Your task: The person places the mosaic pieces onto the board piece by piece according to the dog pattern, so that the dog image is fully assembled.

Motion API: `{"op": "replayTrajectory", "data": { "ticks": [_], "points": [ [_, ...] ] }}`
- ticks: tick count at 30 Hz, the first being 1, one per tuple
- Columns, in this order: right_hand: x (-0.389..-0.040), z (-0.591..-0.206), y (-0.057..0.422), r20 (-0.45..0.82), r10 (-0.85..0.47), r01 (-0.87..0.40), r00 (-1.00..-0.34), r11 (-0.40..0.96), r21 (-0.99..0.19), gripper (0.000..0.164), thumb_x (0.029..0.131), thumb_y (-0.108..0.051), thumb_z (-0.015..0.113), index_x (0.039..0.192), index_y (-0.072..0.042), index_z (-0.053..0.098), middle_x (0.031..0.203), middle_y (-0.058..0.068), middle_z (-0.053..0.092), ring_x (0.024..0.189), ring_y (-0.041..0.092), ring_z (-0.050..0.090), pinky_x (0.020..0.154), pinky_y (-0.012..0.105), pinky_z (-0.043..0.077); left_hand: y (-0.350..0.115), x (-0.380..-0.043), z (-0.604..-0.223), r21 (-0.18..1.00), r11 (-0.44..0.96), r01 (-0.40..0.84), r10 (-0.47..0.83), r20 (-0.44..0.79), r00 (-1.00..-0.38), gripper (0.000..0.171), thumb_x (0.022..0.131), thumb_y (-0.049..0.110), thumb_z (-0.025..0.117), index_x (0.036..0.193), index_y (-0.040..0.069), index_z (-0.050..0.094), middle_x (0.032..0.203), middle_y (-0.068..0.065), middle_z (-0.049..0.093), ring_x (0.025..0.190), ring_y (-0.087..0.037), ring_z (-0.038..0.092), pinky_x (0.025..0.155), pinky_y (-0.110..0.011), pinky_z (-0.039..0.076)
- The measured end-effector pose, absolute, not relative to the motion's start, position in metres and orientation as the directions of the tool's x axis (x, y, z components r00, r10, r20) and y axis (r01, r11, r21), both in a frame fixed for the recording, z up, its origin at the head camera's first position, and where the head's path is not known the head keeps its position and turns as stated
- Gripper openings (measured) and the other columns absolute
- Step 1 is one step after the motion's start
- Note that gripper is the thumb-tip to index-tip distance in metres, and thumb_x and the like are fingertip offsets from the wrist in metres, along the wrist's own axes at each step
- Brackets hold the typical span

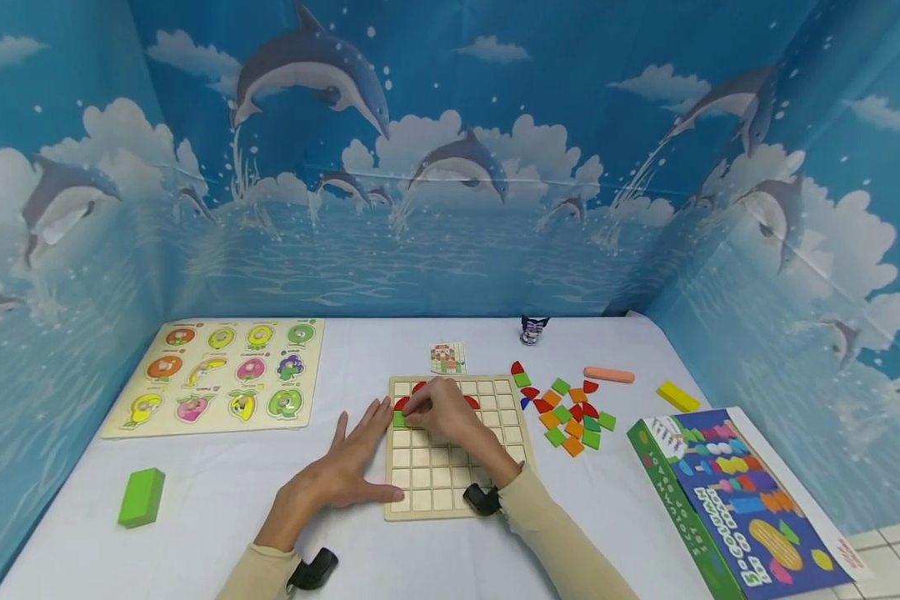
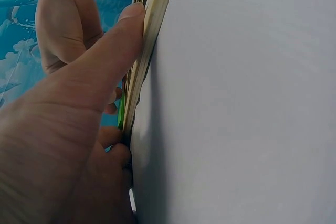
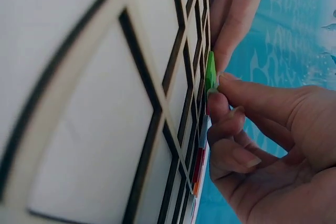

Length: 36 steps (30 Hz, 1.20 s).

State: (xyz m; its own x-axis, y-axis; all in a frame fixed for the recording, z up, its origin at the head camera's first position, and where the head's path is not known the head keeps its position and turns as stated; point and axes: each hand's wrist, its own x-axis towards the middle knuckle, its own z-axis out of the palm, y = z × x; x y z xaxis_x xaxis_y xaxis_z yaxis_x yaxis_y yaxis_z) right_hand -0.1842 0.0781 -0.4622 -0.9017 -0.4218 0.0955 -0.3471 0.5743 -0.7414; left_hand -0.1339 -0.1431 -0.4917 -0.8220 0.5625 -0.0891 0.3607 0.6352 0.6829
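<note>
A wooden grid board lies on the white table, with red pieces in its far rows. My left hand rests along the board's left edge, fingers extended and thumb on the near left corner; the left wrist view shows that thumb against the rim. Over the far left cells, my right hand pinches a small green square tile between thumb and fingertips. Right beside it, a green square sits at the left edge. My right hand hides part of the far rows.
Several loose red, orange and green pieces lie right of the board. A pattern card and figurine stand behind. Fruit puzzle and green block are left; orange stick, yellow block and toy box right.
</note>
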Motion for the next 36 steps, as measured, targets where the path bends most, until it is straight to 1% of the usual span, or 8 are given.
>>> {"op": "replayTrajectory", "data": {
  "ticks": [3, 6, 10, 15, 22, 28, 32, 36],
  "points": [
    [-0.184, -0.463, 0.078, 0.116, -0.439, -0.378, -0.891, 0.575, -0.726, 0.006, 0.089, 0.004, 0.085, 0.093, 0.000, 0.086, 0.086, 0.007, 0.079, 0.073, 0.009, 0.066, 0.063, 0.021, 0.055, -0.143, -0.134, -0.492, 0.679, 0.636, 0.366, 0.564, -0.086, -0.821, 0.129, 0.083, 0.047, 0.093, 0.173, 0.005, 0.011, 0.182, -0.010, 0.007, 0.168, -0.029, -0.001, 0.131, -0.062, -0.015],
    [-0.184, -0.464, 0.078, 0.135, -0.453, -0.405, -0.881, 0.577, -0.710, 0.011, 0.090, 0.005, 0.083, 0.099, 0.001, 0.085, 0.086, 0.008, 0.078, 0.070, 0.008, 0.064, 0.061, 0.021, 0.053, -0.143, -0.134, -0.491, 0.676, 0.640, 0.366, 0.561, -0.085, -0.824, 0.128, 0.083, 0.047, 0.093, 0.173, 0.004, 0.012, 0.182, -0.011, 0.007, 0.168, -0.030, 0.000, 0.131, -0.062, -0.014],
    [-0.183, -0.463, 0.079, 0.104, -0.473, -0.403, -0.875, 0.591, -0.699, 0.015, 0.092, 0.005, 0.082, 0.107, 0.002, 0.084, 0.090, 0.009, 0.078, 0.069, 0.005, 0.059, 0.060, 0.020, 0.050, -0.143, -0.134, -0.492, 0.677, 0.642, 0.361, 0.557, -0.088, -0.826, 0.128, 0.083, 0.048, 0.094, 0.173, 0.004, 0.014, 0.182, -0.010, 0.008, 0.168, -0.030, 0.000, 0.131, -0.062, -0.015],
    [-0.182, -0.462, 0.080, 0.082, -0.496, -0.407, -0.864, 0.595, -0.693, 0.015, 0.092, 0.006, 0.080, 0.106, 0.003, 0.084, 0.096, 0.013, 0.080, 0.070, 0.006, 0.059, 0.059, 0.019, 0.049, -0.143, -0.134, -0.492, 0.679, 0.640, 0.361, 0.560, -0.090, -0.823, 0.128, 0.083, 0.047, 0.093, 0.173, 0.003, 0.013, 0.182, -0.010, 0.007, 0.168, -0.030, -0.001, 0.131, -0.062, -0.015],
    [-0.182, -0.459, 0.093, 0.102, -0.505, -0.407, -0.857, 0.542, -0.735, 0.015, 0.095, 0.000, 0.080, 0.110, 0.000, 0.084, 0.095, 0.008, 0.079, 0.072, 0.005, 0.058, 0.063, 0.020, 0.051, -0.144, -0.133, -0.491, 0.681, 0.640, 0.357, 0.558, -0.092, -0.825, 0.129, 0.083, 0.048, 0.093, 0.173, 0.004, 0.012, 0.182, -0.011, 0.007, 0.168, -0.032, -0.002, 0.130, -0.064, -0.016],
    [-0.183, -0.449, 0.135, 0.134, -0.541, -0.438, -0.830, 0.484, -0.758, 0.015, 0.097, -0.007, 0.081, 0.111, -0.001, 0.084, 0.101, 0.005, 0.081, 0.077, 0.013, 0.062, 0.068, 0.022, 0.054, -0.143, -0.133, -0.490, 0.681, 0.646, 0.346, 0.545, -0.093, -0.834, 0.131, 0.082, 0.048, 0.094, 0.173, 0.005, 0.012, 0.182, -0.010, 0.007, 0.168, -0.031, -0.002, 0.130, -0.062, -0.017],
    [-0.183, -0.444, 0.176, 0.158, -0.498, -0.430, -0.852, 0.495, -0.755, 0.014, 0.094, -0.004, 0.083, 0.107, 0.000, 0.083, 0.097, 0.006, 0.079, 0.078, 0.017, 0.065, 0.068, 0.024, 0.057, -0.142, -0.133, -0.489, 0.686, 0.644, 0.338, 0.540, -0.095, -0.837, 0.130, 0.080, 0.047, 0.095, 0.173, 0.005, 0.014, 0.182, -0.011, 0.008, 0.168, -0.030, -0.002, 0.131, -0.061, -0.017],
    [-0.184, -0.446, 0.214, 0.126, -0.420, -0.368, -0.899, 0.568, -0.736, 0.014, 0.092, -0.004, 0.085, 0.106, 0.000, 0.083, 0.094, 0.005, 0.078, 0.077, 0.017, 0.065, 0.068, 0.026, 0.057, -0.141, -0.132, -0.489, 0.679, 0.650, 0.342, 0.539, -0.095, -0.837, 0.130, 0.080, 0.046, 0.096, 0.173, 0.004, 0.015, 0.182, -0.011, 0.008, 0.168, -0.030, -0.001, 0.131, -0.060, -0.016]
  ]
}}
